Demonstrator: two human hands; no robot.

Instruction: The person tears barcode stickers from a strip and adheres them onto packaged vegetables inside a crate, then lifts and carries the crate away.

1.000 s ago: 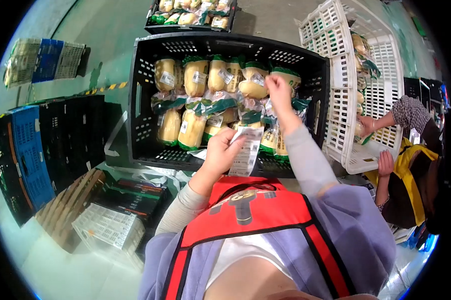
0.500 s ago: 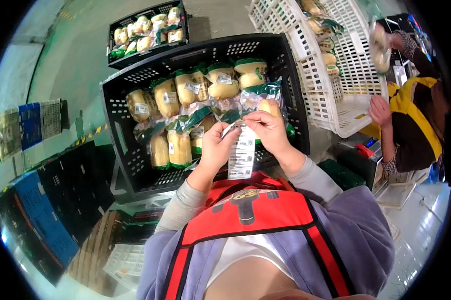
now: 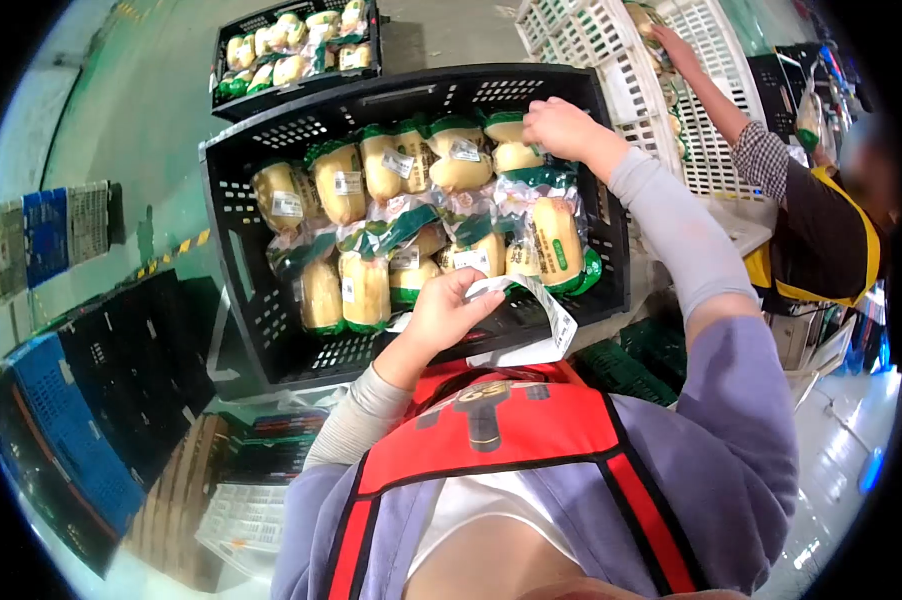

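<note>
The left hand [image 3: 446, 315] pinches a label strip [image 3: 559, 322]; the right hand [image 3: 563, 130] is half-curled, a bagged pack [image 3: 516, 157] just beside it, any hold unclear from here. The strip's loose, curling tail could snag on the crate [image 3: 411, 92].

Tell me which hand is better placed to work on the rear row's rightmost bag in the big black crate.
Right, I'd judge: the right hand is at that bag, while the left hand holds the label strip near the front of the crate.
</note>
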